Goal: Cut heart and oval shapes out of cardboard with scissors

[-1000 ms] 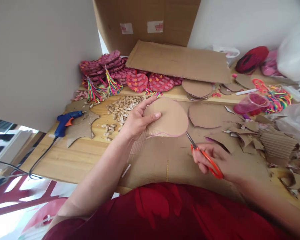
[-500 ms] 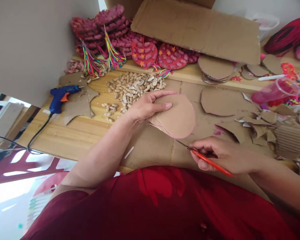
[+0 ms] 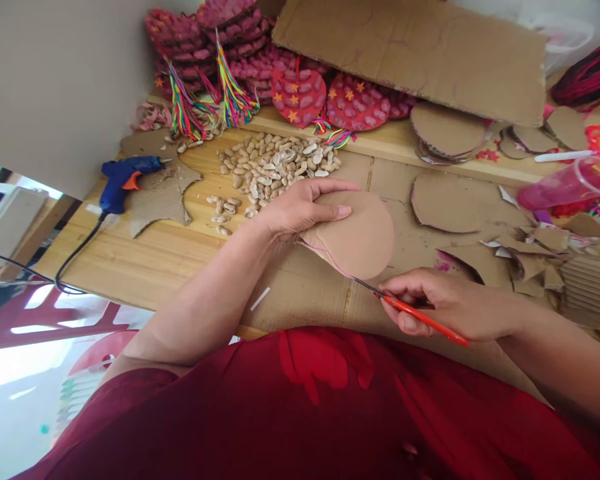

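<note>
My left hand [image 3: 307, 210] grips a rounded piece of cardboard [image 3: 363, 233], thumb on top and fingers beneath and behind it. A purple pen line runs along the cardboard's lower left edge. In my right hand [image 3: 430, 303] is a pair of scissors [image 3: 425, 320] with orange-red handles. Their dark blades point up and left, with the tip at the bottom edge of the cardboard, by the purple line. Whether the blades are parted cannot be made out.
Peanuts and shells [image 3: 280, 163] lie behind my left hand. A blue glue gun [image 3: 125, 180] rests at left on a cardboard scrap. Red decorated discs [image 3: 300, 97] and a large cardboard sheet [image 3: 415, 53] are at the back. Cardboard offcuts [image 3: 535, 257] and a pink cup [image 3: 555, 183] stand right.
The scissors' tip has come up against the cardboard's lower edge, where a small gap showed before. The view has shifted slightly. Both hands keep their holds.
</note>
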A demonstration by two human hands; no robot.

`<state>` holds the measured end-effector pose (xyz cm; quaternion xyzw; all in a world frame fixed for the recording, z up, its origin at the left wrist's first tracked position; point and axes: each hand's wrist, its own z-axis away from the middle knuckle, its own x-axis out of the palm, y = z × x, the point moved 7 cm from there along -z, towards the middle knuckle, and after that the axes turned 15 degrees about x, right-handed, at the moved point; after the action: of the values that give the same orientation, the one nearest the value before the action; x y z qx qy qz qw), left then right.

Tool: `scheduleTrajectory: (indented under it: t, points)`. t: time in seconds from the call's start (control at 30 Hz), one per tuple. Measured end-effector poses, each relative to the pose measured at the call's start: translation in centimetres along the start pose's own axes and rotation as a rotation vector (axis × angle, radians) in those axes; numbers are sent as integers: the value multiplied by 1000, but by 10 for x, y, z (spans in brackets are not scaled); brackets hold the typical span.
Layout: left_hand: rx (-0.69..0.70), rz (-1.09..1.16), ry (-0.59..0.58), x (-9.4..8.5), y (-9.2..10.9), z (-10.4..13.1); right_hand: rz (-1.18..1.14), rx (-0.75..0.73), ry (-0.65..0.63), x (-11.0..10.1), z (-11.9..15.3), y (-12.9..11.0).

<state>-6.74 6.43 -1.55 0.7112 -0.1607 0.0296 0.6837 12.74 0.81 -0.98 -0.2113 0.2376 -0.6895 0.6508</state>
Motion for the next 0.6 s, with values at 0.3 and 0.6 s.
scheduleTrajectory:
  t: [0.3,0.6]
  points:
    - [-42,7,-46,4,-4,1,5,-15,-27,0,-5,-5]
    - [-90,34,-12,5,-9,1,1,-43,-4,1,-8,-7]
